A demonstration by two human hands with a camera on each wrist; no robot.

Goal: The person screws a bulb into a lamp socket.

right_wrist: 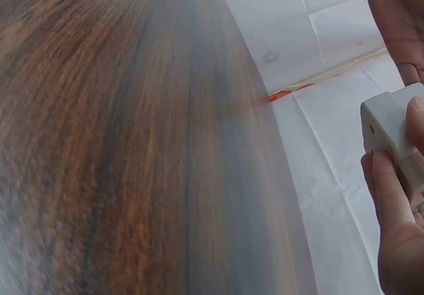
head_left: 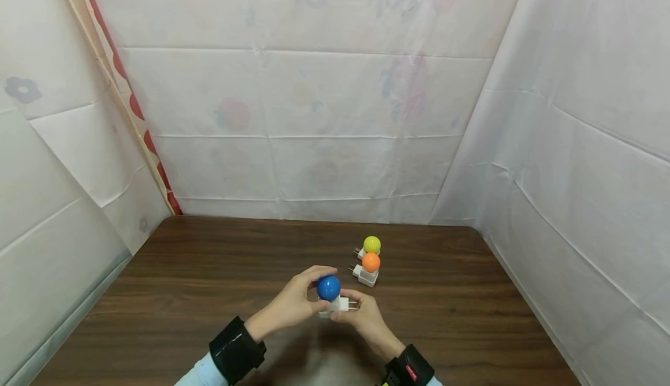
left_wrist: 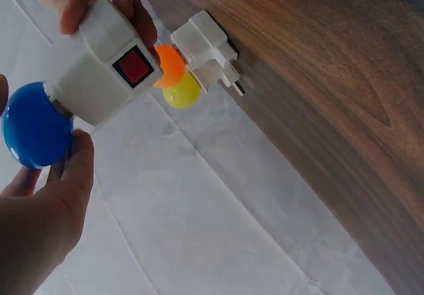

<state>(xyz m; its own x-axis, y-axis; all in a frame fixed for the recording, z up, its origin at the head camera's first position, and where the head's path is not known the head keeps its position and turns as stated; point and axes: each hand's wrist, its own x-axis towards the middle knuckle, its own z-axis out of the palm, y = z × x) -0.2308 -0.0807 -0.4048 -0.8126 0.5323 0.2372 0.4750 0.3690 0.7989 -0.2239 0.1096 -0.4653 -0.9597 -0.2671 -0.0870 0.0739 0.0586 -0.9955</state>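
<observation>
A round blue bulb [head_left: 328, 288] sits on top of a white plug-in lamp socket [left_wrist: 99, 69], and both hands hold this lamp over the front of the table. My left hand [head_left: 294, 304] has its fingers and thumb around the blue bulb. With thumb and fingers my right hand [head_left: 369, 318] grips the white socket, whose two metal pins point right in the head view. A red rocker switch [left_wrist: 132, 67] shows on the socket's side in the left wrist view. In the right wrist view the socket [right_wrist: 392, 122] appears at the right edge.
Behind my right hand stand two similar plug-in lamps, one with an orange bulb [head_left: 371, 262], the other with a yellow bulb [head_left: 372, 244]. The dark wooden table [head_left: 220, 264] is enclosed by white cloth [head_left: 324, 165] at the back and sides.
</observation>
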